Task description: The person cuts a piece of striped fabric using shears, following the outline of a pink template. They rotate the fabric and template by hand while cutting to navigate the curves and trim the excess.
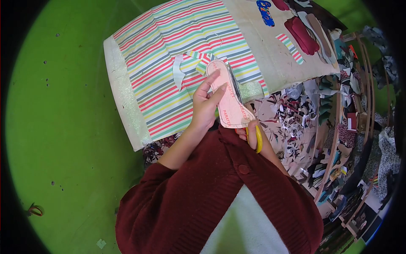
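A pale pink insole [229,101] printed with red PARATEX lettering is held up in front of my chest. My left hand [204,106] grips its left side, with thumb and a finger lying over the printed face. Yellow-handled scissors [259,142] are in my right hand [252,132], which also touches the insole's lower right end. The scissors' blades are mostly hidden; a dark edge shows along the insole's right side. Just behind it, striped fabric scraps [203,59] and a white curved offcut [178,73] lie on striped fabric [169,55].
The striped fabric covers much of a pale work surface [270,51]. Maroon pieces [302,36], a striped strip [290,48] and a blue patterned piece [265,12] lie at its far right. Many offcuts [294,122] are heaped below right, beside cluttered shelves [338,148]. Green floor [63,127] spreads left.
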`<state>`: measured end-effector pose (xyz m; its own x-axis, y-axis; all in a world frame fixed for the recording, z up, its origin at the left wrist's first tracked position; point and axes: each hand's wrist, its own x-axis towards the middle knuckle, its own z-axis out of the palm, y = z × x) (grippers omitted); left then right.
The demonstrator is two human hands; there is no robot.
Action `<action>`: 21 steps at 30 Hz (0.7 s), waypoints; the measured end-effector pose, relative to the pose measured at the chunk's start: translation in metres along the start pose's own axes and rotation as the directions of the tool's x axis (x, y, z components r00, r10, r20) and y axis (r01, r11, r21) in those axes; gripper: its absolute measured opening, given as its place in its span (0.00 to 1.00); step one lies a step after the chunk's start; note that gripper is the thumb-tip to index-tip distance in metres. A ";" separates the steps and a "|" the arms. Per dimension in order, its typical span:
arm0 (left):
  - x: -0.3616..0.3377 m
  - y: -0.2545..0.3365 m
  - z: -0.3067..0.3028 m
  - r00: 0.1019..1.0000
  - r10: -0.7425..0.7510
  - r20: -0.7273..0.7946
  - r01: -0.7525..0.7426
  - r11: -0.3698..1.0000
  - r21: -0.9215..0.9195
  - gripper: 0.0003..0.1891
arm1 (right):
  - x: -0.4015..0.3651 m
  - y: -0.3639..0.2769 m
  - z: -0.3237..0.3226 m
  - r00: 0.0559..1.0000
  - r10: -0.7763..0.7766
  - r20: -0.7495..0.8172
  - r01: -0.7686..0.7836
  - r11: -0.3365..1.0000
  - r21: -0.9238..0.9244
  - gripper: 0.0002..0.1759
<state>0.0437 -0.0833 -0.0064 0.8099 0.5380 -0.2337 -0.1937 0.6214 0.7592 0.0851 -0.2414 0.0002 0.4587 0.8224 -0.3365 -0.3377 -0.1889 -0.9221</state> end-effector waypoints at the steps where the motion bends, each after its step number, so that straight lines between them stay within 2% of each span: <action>1: 0.001 0.004 0.000 0.999 0.009 0.049 -0.011 0.999 0.039 0.26 | 0.000 0.001 0.000 0.999 -0.039 -0.020 0.038 0.999 -0.033 0.41; 3: 0.004 0.010 -0.001 0.996 0.005 0.092 -0.007 1.000 0.022 0.26 | 0.000 0.000 -0.001 0.996 -0.079 -0.038 0.077 0.995 -0.067 0.42; 5: 0.005 0.011 -0.002 0.991 0.000 0.132 -0.001 1.000 0.006 0.26 | -0.001 -0.001 -0.005 0.998 -0.056 0.038 0.056 0.998 0.007 0.44; 9: -0.001 0.007 0.001 0.987 0.015 0.161 -0.017 1.000 0.015 0.28 | 0.001 -0.005 -0.004 0.998 -0.062 0.003 0.062 0.998 0.002 0.46; 12: -0.002 0.008 0.003 0.989 0.025 0.147 -0.030 0.999 0.027 0.28 | 0.009 0.013 -0.008 0.993 -0.118 -0.006 0.117 0.988 -0.102 0.49; 14: -0.003 0.008 0.005 0.991 0.035 0.133 -0.041 0.998 0.042 0.27 | 0.014 0.020 -0.006 0.968 -0.239 -0.081 0.228 0.966 -0.124 0.52; 15: -0.003 0.008 0.006 0.991 0.046 0.125 -0.050 0.998 0.029 0.27 | 0.012 0.017 -0.006 0.968 -0.238 -0.082 0.227 0.966 -0.123 0.52; 17: -0.004 0.007 0.007 0.992 0.054 0.117 -0.057 0.998 0.016 0.27 | 0.006 0.005 -0.006 0.991 -0.132 -0.035 0.130 0.990 -0.049 0.55; 21: -0.003 0.008 0.005 0.991 0.030 0.129 -0.034 0.999 0.026 0.27 | -0.002 -0.007 -0.004 0.998 -0.049 -0.046 0.045 0.996 -0.080 0.56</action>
<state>0.0427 -0.0833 0.0034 0.8684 0.4785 -0.1304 -0.2066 0.5881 0.7820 0.0902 -0.2444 0.0070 0.5123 0.8049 -0.2994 -0.2502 -0.1937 -0.9486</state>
